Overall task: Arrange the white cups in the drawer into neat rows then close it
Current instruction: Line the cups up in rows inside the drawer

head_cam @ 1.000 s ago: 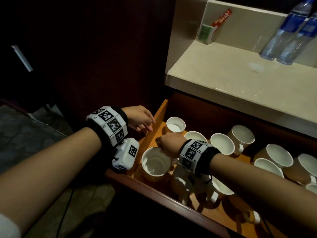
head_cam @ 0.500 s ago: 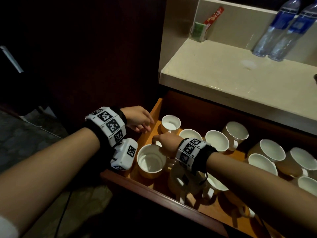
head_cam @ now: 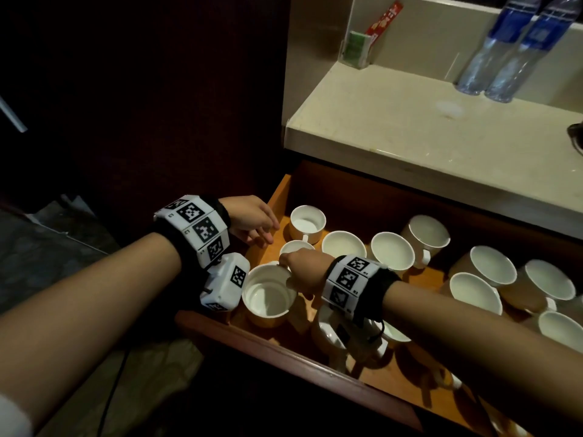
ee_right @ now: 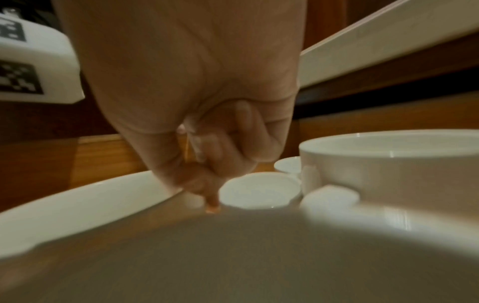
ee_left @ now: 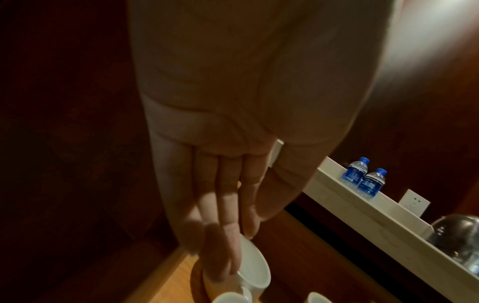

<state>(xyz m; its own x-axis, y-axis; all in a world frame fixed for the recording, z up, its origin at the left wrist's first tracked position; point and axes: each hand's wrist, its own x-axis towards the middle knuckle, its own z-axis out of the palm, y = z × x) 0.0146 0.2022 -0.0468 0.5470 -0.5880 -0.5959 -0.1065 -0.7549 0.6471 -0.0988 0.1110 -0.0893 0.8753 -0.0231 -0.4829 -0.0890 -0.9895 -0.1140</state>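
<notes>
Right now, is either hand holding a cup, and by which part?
The right hand pinches the near-left cup at its rim. The left hand holds nothing, fingers straight beside the corner cup.

Cups (head_cam: 340,339) under the right forearm (head_cam: 473,326) hidden; nearest cup (ee_right: 233,256) blurred.

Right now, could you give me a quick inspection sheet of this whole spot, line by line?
Surface: open wooden drawer under a pale counter.
Job's things: white cups upright but scattered, not in rows.
Clutter: two water bottles and a packet holder on the counter.
Hands: left hand open, fingers straight, by the corner cup; right hand pinches the rim of the front cup.
Cables: thin dark cable on the floor.
Surroundings: dark wall; wall socket.
</notes>
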